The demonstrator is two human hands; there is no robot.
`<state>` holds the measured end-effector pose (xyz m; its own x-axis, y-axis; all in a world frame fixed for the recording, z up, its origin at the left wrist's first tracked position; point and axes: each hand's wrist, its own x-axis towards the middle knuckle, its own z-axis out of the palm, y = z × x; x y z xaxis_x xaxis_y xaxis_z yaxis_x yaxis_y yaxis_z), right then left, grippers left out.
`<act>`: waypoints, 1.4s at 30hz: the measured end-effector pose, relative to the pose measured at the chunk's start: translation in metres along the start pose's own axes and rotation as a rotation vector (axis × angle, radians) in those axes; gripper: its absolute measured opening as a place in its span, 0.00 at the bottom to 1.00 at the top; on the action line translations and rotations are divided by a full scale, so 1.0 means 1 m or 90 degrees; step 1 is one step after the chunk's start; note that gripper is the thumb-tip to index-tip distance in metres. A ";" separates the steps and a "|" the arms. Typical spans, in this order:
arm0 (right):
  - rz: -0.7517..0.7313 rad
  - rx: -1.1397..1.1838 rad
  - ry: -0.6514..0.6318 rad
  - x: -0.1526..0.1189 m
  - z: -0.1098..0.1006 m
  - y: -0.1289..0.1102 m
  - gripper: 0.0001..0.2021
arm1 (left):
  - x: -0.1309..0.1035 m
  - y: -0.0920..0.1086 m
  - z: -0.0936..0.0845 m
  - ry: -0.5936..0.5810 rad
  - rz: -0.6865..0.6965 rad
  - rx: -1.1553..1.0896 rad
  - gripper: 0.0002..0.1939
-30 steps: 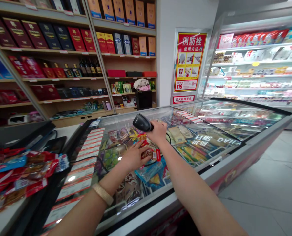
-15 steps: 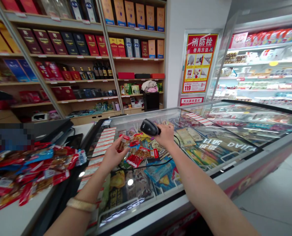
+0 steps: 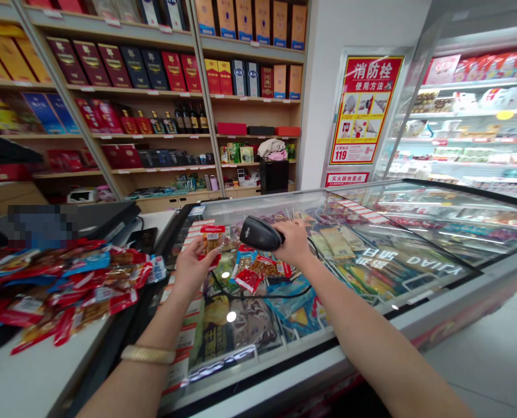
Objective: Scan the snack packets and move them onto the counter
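The left hand pinches a red-topped packet, held roughly upright above the freezer. The packet is just left of the scanner, whose long axis runs sideways, its head towards it; the right hand grips the handle end.

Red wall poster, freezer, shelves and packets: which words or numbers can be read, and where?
"消防栓": red wall poster, top
"使用方法": same poster, below that
"119": same poster, bottom left
"灭火器放置点": red sign under it
Too small or blurred: shelf boxes, snack packet in the left hand.
White lettering on the freezer: too distorted to read surely.
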<state>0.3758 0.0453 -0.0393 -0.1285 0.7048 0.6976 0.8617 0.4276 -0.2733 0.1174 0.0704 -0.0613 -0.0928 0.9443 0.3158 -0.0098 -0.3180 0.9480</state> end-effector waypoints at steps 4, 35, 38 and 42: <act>-0.066 0.016 -0.011 -0.001 -0.002 -0.009 0.16 | 0.001 0.007 -0.005 0.017 0.019 0.111 0.28; -0.085 -0.052 -0.163 -0.001 -0.005 -0.018 0.13 | 0.001 0.032 -0.015 0.144 0.042 0.260 0.27; -0.082 -0.047 -0.155 -0.002 -0.004 -0.018 0.12 | -0.001 0.030 -0.015 0.143 0.059 0.264 0.26; -0.075 -0.024 -0.120 -0.003 -0.002 -0.016 0.13 | -0.001 0.027 -0.016 0.115 0.047 0.251 0.25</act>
<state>0.3636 0.0352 -0.0357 -0.3164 0.7461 0.5858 0.8522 0.4949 -0.1700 0.1012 0.0596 -0.0369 -0.2523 0.8787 0.4053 0.3817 -0.2945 0.8761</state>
